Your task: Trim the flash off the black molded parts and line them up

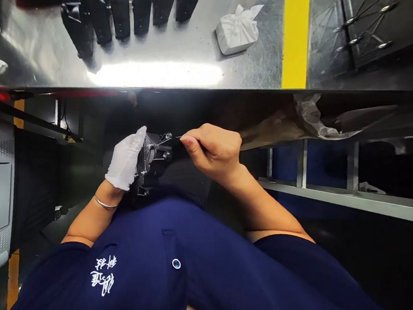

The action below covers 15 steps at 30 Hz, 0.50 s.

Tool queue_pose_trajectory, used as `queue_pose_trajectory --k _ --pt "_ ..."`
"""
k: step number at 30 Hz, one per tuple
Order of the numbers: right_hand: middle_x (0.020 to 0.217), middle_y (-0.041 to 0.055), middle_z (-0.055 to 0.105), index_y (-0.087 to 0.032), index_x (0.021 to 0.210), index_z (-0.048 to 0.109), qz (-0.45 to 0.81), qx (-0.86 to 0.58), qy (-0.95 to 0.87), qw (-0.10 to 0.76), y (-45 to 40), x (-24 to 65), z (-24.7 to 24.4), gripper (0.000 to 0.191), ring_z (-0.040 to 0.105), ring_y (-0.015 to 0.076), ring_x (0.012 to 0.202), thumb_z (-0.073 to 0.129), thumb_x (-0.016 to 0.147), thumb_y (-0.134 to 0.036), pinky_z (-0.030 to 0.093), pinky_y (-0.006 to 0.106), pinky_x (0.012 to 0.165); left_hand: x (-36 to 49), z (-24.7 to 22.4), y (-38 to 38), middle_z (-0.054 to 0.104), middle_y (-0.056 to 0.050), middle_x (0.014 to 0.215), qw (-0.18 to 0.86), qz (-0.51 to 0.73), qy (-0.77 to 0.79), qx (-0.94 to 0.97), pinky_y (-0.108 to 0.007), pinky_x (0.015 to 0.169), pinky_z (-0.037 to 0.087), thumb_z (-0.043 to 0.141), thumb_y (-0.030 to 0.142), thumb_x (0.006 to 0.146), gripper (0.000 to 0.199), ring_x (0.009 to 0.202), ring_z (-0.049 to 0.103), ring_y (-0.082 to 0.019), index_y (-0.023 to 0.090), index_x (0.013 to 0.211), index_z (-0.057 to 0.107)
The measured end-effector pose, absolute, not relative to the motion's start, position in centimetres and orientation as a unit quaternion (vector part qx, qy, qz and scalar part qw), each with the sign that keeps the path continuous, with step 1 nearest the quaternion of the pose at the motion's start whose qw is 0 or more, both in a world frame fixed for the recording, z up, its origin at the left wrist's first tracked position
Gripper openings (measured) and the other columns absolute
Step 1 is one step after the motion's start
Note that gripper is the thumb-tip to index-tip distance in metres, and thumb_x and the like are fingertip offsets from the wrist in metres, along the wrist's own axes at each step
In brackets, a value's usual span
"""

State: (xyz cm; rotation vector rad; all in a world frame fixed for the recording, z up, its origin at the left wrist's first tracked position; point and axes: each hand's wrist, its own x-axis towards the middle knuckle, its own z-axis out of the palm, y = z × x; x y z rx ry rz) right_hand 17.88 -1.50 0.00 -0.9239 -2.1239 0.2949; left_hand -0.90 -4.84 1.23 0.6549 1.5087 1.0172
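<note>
My left hand [126,159], in a white glove, grips a dark part [155,152] with thin metal rods and small round fittings on it. The part is held above my lap, in front of the table edge. Just right of it, my bare right hand [215,149] is closed, with thumb and index finger pinching a thin, needle-like piece [178,137]. The thin piece points left toward a fitting at the part's upper right, with a small gap between them. My left fingertips behind the part are hidden.
On the metal table [182,46] stand several black parts [120,18] in a row and a white wrapped bundle [237,30]. Yellow tape [296,31] crosses the table. A rod-covered black part [368,25] lies at the right. Plastic sheeting [319,121] hangs below the edge, above a metal frame [358,199].
</note>
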Motion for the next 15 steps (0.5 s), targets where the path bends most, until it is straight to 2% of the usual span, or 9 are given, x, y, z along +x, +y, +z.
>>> queue_pose_trajectory --k 5,15 --pt "0.06 0.0016 0.061 -0.019 0.075 0.062 0.088 -0.374 -0.848 0.365 -1.46 17.9 -0.36 0.027 0.051 0.0126 0.055 0.05 0.097 -0.031 0.036 0.028 0.055 -0.94 0.88 -4.84 0.057 0.0 0.06 0.574 0.431 0.636 0.283 -0.025 0.051 0.043 0.058 0.044 0.09 0.036 0.053 0.046 -0.01 0.019 0.064 0.058" --pt "0.06 0.0011 0.061 -0.018 0.075 0.062 0.063 -0.362 -0.85 0.376 -1.4 17.8 -0.41 0.026 0.05 0.0114 0.054 0.051 0.096 -0.028 0.035 0.026 0.055 -0.83 1.36 -4.7 0.054 0.001 0.06 0.564 0.42 0.648 0.294 -0.024 0.054 0.042 0.056 0.04 0.092 0.038 0.054 0.044 -0.009 0.018 0.062 0.055"
